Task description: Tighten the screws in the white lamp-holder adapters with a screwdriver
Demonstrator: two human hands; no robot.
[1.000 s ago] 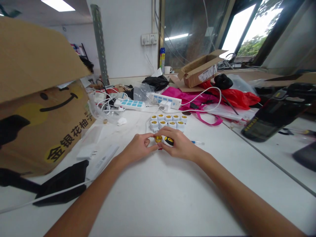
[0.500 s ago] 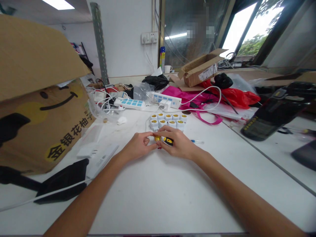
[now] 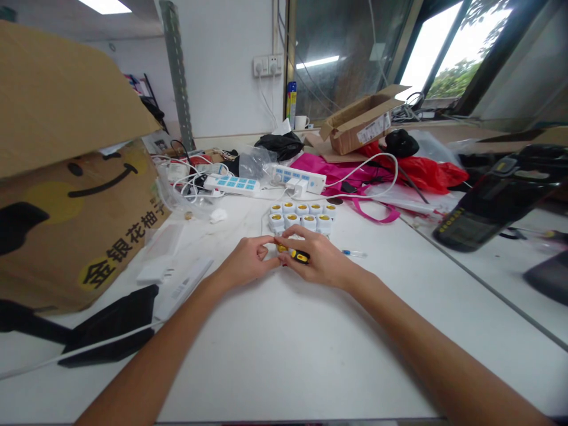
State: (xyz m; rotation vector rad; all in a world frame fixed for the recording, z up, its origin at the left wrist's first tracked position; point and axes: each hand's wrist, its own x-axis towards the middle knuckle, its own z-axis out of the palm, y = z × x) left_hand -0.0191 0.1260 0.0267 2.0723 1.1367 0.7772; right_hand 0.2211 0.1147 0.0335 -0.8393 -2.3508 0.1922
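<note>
Both hands meet at the middle of the white table [image 3: 284,349]. My left hand [image 3: 249,261] pinches a small white lamp socket with a brass insert [image 3: 281,249], mostly hidden between the fingers. My right hand [image 3: 320,258] is closed around a black and yellow screwdriver handle [image 3: 301,256], its tip at the socket. Just behind the hands stand several white lamp sockets with brass centres [image 3: 302,215], set in two rows.
A large cardboard box with a smiley print [image 3: 66,195] fills the left side. White power strips [image 3: 231,185] and cables lie behind, with pink and red bags [image 3: 350,174] and an open carton [image 3: 359,125]. A black device [image 3: 497,198] is at right, and a black flat object [image 3: 110,334] lies at front left.
The hands have shifted slightly away from me with the socket and screwdriver; the brass insert is now more hidden by the fingers.
</note>
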